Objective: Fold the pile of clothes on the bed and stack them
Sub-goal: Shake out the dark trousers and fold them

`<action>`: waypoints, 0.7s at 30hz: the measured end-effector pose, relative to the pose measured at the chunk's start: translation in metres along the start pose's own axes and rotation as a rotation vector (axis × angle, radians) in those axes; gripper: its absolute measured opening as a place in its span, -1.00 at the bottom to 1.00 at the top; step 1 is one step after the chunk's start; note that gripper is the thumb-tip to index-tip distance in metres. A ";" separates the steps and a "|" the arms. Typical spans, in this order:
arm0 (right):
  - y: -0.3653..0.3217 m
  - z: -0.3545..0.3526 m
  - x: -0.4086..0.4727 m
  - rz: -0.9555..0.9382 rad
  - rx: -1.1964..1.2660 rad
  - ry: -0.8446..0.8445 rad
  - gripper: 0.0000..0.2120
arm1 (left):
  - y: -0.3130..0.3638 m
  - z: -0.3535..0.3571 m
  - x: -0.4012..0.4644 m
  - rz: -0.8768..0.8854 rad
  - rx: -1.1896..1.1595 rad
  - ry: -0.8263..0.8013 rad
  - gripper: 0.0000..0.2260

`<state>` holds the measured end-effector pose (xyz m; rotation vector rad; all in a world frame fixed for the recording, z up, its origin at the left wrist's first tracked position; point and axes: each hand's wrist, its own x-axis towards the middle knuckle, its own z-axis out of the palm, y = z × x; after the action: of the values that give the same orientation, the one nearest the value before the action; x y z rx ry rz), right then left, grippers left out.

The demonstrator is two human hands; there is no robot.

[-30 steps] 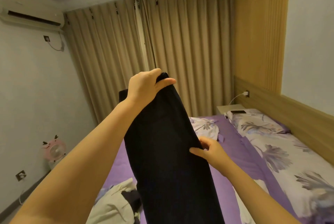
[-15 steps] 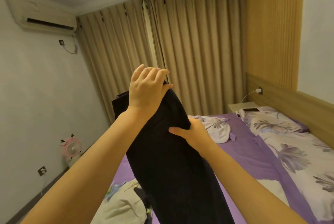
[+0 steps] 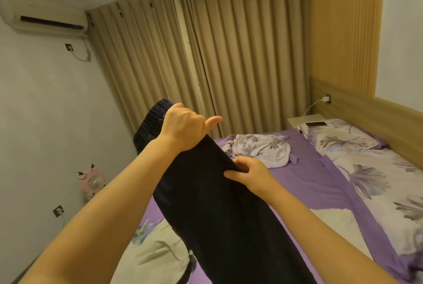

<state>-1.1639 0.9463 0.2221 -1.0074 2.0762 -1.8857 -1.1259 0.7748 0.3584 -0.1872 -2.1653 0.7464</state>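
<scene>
The left hand [image 3: 183, 129] is gripping the upper part of the long dark navy trousers [image 3: 219, 203] just below their gathered waistband, fingers curled round the cloth and thumb sticking out free; half a second ago those fingers were spread flat over the top, so the hold has been tightening. The right hand [image 3: 248, 175] is pinching the right edge of the same trousers lower down, thumb on the near face and fingers tucked behind, and it has been sliding back down the edge after rising close under the left hand. The trousers are hanging in the air above the purple-sheeted bed [image 3: 315, 183], draping down out of view at the bottom. This looks like the legs being lined up and pulled straight before the first fold, so this garment is not yet folded. Left of the trousers, on the bed's near corner, a crumpled cream garment [image 3: 155, 254] is lying unfolded. Beyond the trousers, a rumpled floral cloth [image 3: 261, 148] is sitting on the sheet, with a floral pillow [image 3: 338, 137] to its right by the wooden headboard [image 3: 370, 114].
</scene>
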 end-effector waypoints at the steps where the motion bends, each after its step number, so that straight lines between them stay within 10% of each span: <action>1: 0.008 -0.007 -0.004 0.031 -0.012 0.004 -0.90 | -0.002 -0.001 0.002 -0.002 -0.011 -0.021 -0.25; 6: 0.042 -0.033 -0.024 0.191 -0.066 0.108 -0.94 | -0.002 -0.006 0.009 0.012 -0.040 -0.041 -0.18; 12: 0.064 -0.028 -0.032 0.573 -0.125 0.001 -0.44 | 0.007 -0.011 0.020 0.058 0.034 -0.070 -0.24; 17: 0.060 -0.019 -0.027 0.531 0.487 -0.049 -0.61 | 0.008 -0.007 0.021 0.068 0.049 -0.056 -0.23; 21: 0.046 -0.004 -0.012 0.434 0.518 -0.078 -0.67 | 0.002 -0.003 0.015 0.081 0.067 0.020 -0.24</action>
<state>-1.1736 0.9559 0.1764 -0.4558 1.4780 -1.9447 -1.1337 0.7832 0.3682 -0.2468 -2.1208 0.8586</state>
